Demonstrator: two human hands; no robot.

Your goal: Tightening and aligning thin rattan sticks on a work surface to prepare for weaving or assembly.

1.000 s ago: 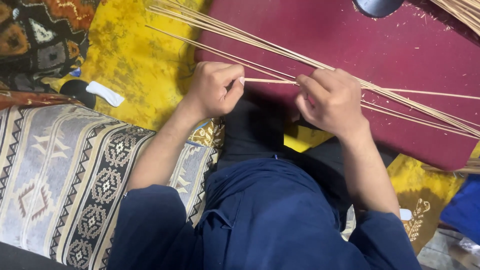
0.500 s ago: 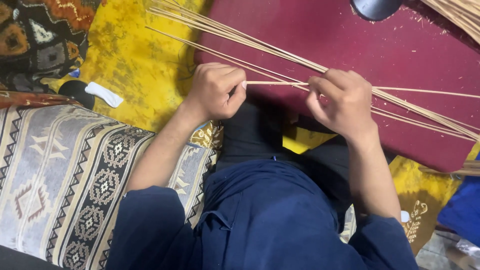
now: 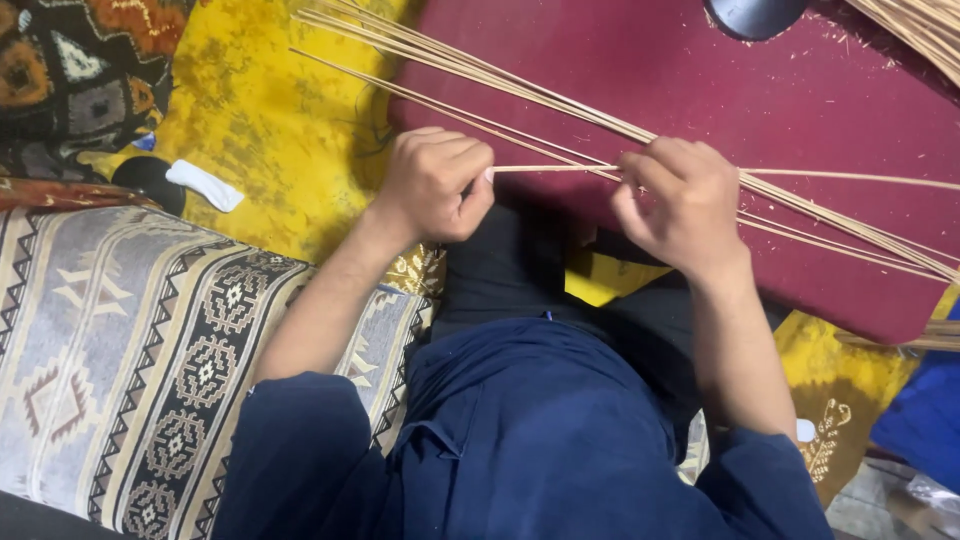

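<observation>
My left hand (image 3: 435,185) is closed in a fist around the near end of a thin pale bamboo stick (image 3: 850,177). That stick runs level to the right, above a maroon cloth (image 3: 760,110). My right hand (image 3: 680,205) pinches the same stick a short way along it. Beneath both hands lies a bundle of several long thin sticks (image 3: 480,70), slanting from upper left to lower right across the cloth. My dark blue sleeves and lap fill the bottom of the head view.
A yellow patterned cloth (image 3: 270,130) lies under the maroon one. A striped patterned cushion (image 3: 120,350) sits at left, with a small white object (image 3: 203,185) above it. A dark round object (image 3: 755,15) is at the top edge. More sticks (image 3: 925,30) lie at top right.
Both hands have stayed on the stick. My right hand has slid slightly right along it, widening the gap between the hands.
</observation>
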